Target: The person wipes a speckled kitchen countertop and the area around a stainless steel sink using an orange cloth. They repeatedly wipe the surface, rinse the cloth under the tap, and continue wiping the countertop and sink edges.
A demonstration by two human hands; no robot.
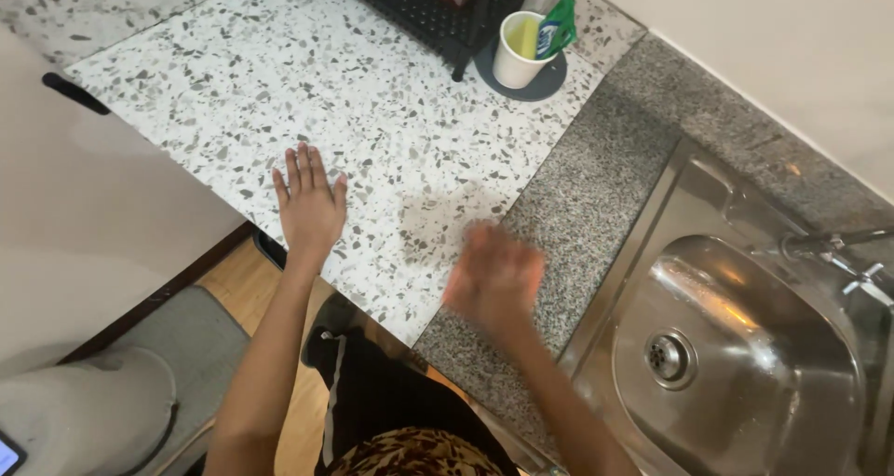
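At the near edge of the speckled terrazzo counter (372,94), the left hand (309,206) lies flat, palm down, fingers straight and slightly spread, gripping nothing. Its wrist crosses the counter's front edge.

Just to its right, the right hand (494,276) hovers above the seam where the pale terrazzo meets a darker grey granite strip (596,197). It is smeared by motion blur, so I cannot tell whether its fingers are spread or curled, nor whether it touches the surface; nothing shows in its grasp. A faint shadow falls on the counter just beyond it.

Further right, set into the granite, a stainless steel sink (745,346) shows its drain (669,357), with a tap (833,248) at its far rim.

Toward the far edge of the counter, a white cup (515,52) stands on a dark round coaster (549,80), holding a yellow sponge (528,36) and a green packet (559,27). Just beside it, on its left, sits a black rack (419,10).
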